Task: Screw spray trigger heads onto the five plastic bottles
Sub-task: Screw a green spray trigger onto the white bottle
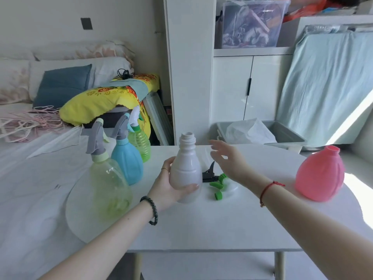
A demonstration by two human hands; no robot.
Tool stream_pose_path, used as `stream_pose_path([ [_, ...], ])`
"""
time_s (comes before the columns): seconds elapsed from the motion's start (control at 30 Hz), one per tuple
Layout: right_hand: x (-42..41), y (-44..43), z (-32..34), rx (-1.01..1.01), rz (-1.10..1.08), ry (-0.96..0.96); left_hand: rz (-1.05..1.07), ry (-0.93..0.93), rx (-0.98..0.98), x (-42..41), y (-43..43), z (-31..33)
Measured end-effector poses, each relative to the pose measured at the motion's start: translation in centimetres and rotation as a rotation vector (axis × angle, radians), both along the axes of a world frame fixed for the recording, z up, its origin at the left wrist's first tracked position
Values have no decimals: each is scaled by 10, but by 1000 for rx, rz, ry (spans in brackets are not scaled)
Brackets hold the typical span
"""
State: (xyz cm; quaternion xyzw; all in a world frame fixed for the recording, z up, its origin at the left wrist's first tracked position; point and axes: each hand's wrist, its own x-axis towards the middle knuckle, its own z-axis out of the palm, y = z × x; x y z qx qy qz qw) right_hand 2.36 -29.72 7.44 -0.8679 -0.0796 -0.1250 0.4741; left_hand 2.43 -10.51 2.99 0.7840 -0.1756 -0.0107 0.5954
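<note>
Sunlit white table [222,229] beside a bed [30,178], white cupboard [250,85] behind.

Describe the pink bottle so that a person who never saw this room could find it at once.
Start at the white table in front of the person and go to its right end, beyond the right hand. The pink bottle rests there alone, round-bellied; it is the only pink one and has no spray head.

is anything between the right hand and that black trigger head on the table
Nothing visible. The open right hand hovers just right of the black trigger head; the white bottle, gripped by the left hand, is on its other side, out of the path.
</note>
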Motion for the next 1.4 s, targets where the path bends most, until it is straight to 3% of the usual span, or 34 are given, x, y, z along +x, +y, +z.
stream_pose_path([
  [0.1, 4, -19, -31, -465, -29, 257, 41, 23, 13, -2, 22, -18],
  [0.23, -1, -30, -67, -666, -6, 385, 59, 46, -34, -4, 30, -37],
  [0.37, -1, -37, -71, -553, -41, 296, 28, 39, -92, -5, 26, -44],
  [0.53, -1, -50, -44, -559, -147, 63, 17, 15, -153, -4, 23, -50],
  [0.67, -4, -49, 35, -449, -276, -220, -5, 36, -184, -3, 23, -48],
  [0.77, -15, -36, 111, -314, -208, -317, -17, 36, -202, -3, 22, -48],
  [0.9, -29, -7, 186, 18, 21, -307, -33, 29, -203, -2, 22, -49],
  [1.03, -30, 17, 208, 111, 101, -290, -45, 46, -211, -2, 23, -50],
  [1.4, -9, 46, 142, -85, 92, -164, -59, 36, -229, -3, 23, -50],
])
